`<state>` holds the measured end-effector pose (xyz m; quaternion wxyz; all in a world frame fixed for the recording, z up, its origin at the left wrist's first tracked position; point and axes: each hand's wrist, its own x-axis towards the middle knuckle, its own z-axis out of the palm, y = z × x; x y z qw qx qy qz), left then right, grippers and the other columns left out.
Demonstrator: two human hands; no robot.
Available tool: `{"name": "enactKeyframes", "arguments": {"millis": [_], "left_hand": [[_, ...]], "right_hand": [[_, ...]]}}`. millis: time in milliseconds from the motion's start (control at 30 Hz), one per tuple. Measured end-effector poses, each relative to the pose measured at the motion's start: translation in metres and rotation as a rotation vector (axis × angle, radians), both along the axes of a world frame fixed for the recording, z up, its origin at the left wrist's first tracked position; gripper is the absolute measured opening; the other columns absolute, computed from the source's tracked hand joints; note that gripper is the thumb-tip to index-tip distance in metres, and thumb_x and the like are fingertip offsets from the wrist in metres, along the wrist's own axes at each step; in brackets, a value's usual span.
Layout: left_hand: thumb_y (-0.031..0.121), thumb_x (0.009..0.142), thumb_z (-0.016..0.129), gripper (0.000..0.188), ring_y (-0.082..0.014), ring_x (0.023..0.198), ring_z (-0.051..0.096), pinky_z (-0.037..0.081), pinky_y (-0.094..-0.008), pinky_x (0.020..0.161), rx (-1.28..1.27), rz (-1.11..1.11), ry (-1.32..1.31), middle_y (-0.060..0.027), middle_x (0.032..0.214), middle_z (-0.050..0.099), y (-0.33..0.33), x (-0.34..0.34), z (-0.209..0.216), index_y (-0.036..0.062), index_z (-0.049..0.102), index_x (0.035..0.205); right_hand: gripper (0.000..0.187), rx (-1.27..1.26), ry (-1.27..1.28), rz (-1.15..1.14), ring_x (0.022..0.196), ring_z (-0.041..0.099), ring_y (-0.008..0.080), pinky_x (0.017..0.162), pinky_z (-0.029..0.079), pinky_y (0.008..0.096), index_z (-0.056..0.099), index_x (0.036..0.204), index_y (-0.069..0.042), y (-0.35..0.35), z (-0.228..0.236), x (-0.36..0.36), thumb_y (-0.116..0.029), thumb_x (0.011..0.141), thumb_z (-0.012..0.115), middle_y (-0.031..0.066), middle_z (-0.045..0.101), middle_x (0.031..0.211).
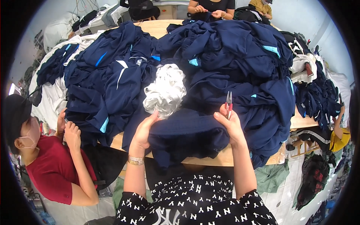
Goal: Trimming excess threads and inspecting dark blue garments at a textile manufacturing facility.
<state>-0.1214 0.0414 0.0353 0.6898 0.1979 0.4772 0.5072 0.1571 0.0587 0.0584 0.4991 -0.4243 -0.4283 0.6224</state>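
Note:
A dark navy garment [187,129] is stretched by its gathered edge between my two hands, its lower part hanging at the table's near side. My left hand [144,131] grips the left end, thumb on top, fingers mostly hidden behind the cloth. At the right end, my right hand [233,125] pinches the edge under its thumb. That same hand also holds small red-handled thread snips [228,100], blades pointing up and away from me. Just beyond my left thumb lies a tangled heap of white fabric strips [165,92], on top of navy cloth.
Big piles of navy garments [232,48] with light blue patches cover much of the wooden table [305,119]. A co-worker in a red top [56,170] sits close at my left, hands raised. Other people work across the table and at far right.

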Motion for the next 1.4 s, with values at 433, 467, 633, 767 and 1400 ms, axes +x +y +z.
{"name": "enactKeyframes", "arguments": {"millis": [433, 467, 633, 767, 1400], "left_hand": [[0.046, 0.091, 0.053, 0.045, -0.0161, 0.083, 0.061, 0.050, -0.0279, 0.077, -0.019, -0.140, -0.149, -0.0090, 0.091, 0.065, 0.019, 0.012, -0.015, 0.0016, 0.062, 0.091], [0.045, 0.091, 0.053, 0.044, -0.0160, 0.082, 0.062, 0.050, -0.0278, 0.076, -0.008, -0.115, -0.112, -0.0091, 0.090, 0.065, 0.018, 0.010, -0.013, 0.0017, 0.061, 0.090], [0.044, 0.093, 0.050, 0.041, -0.0193, 0.081, 0.063, 0.051, -0.0303, 0.077, 0.013, -0.081, -0.125, -0.0116, 0.092, 0.064, 0.025, 0.007, -0.026, 0.0041, 0.058, 0.090], [0.049, 0.093, 0.046, 0.046, -0.0235, 0.091, 0.062, 0.051, -0.0348, 0.084, 0.070, -0.168, -0.230, -0.0144, 0.099, 0.063, 0.022, 0.012, -0.019, 0.0048, 0.053, 0.101], [-0.008, 0.049, 0.059, 0.030, -0.0291, 0.073, 0.052, 0.043, -0.0378, 0.066, 1.082, 0.408, 1.498, -0.0093, 0.078, 0.050, -0.003, 0.030, -0.022, 0.0058, 0.048, 0.073]], "right_hand": [[0.023, -0.299, 0.107, -0.097, 0.069, 0.049, 0.0040, 0.063, 0.039, 0.0189, 0.052, 0.085, -0.012, 0.016, -0.033, -0.001, -0.010, 0.077, 0.074, -0.0065, 0.051, 0.077], [0.023, -0.319, 0.179, -0.097, 0.069, 0.049, 0.0041, 0.062, 0.039, 0.0182, 0.052, 0.085, -0.012, 0.015, -0.030, -0.007, -0.010, 0.077, 0.074, -0.0060, 0.052, 0.077], [0.024, -0.333, 0.219, -0.076, 0.067, 0.051, 0.0048, 0.062, 0.043, 0.0201, 0.048, 0.087, -0.010, 0.019, -0.033, -0.009, -0.009, 0.079, 0.071, -0.0035, 0.052, 0.075], [0.026, -0.014, -0.111, -0.099, 0.066, 0.046, 0.0054, 0.059, 0.039, 0.0206, 0.044, 0.081, -0.011, 0.019, -0.045, -0.010, -0.009, 0.080, 0.070, -0.0037, 0.049, 0.073], [0.030, 0.958, -1.115, -0.244, 0.067, 0.054, 0.0293, 0.057, 0.044, 0.0347, 0.048, 0.074, -0.002, -0.031, -0.041, 0.014, 0.006, 0.051, 0.065, 0.0125, 0.052, 0.081]]}}
